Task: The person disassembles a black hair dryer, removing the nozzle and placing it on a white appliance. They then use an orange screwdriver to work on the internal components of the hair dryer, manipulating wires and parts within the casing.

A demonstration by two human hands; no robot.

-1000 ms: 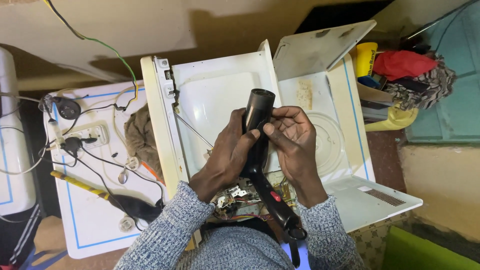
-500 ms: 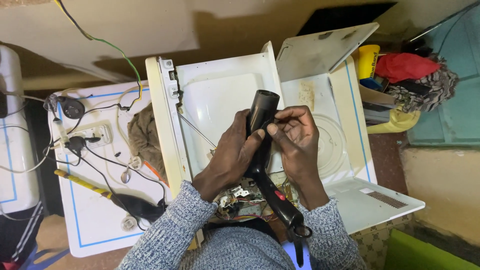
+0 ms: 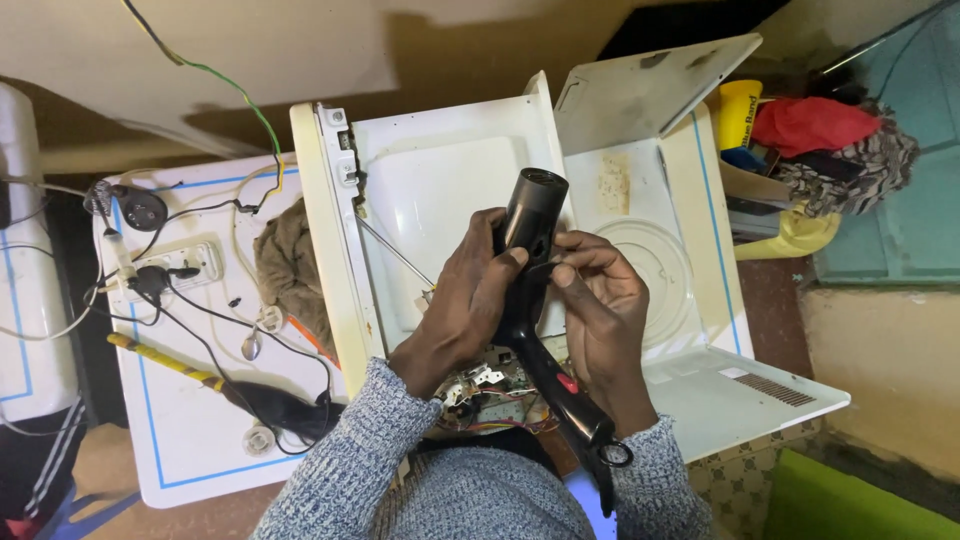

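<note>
Both hands up on black hair dryer [image 3: 535, 270], held over opened white microwave casing [image 3: 440, 180]. Left hand [image 3: 465, 300] wrapped round dryer body from the left, thumb + fingers pressed on barrel just below nozzle end. Right hand [image 3: 605, 310] closed against the right side, fingertips pinching at the barrel's side; what exactly is pinched too small to tell. Dryer tilted, nozzle pointing up/away, handle w/ red switch [image 3: 568, 383] running down toward right wrist, hanging loop [image 3: 617, 456] at handle end near grey knit sleeve [image 3: 440, 480]. Beneath the hands: exposed circuit board w/ coloured wires [image 3: 495, 400], partly hidden by forearms. Right of hands: round turntable recess [image 3: 665, 270] in microwave cavity, door panel [image 3: 650, 95] open above. Left, on white board w/ blue edge line [image 3: 190, 440]: brown rag [image 3: 290, 270], power strip w/ black plugs [image 3: 175, 265], tangled black cables [image 3: 200, 340], yellow-handled tool [image 3: 165, 360]. Far right, well apart: yellow cup [image 3: 738, 110], red cloth [image 3: 810, 125].
</note>
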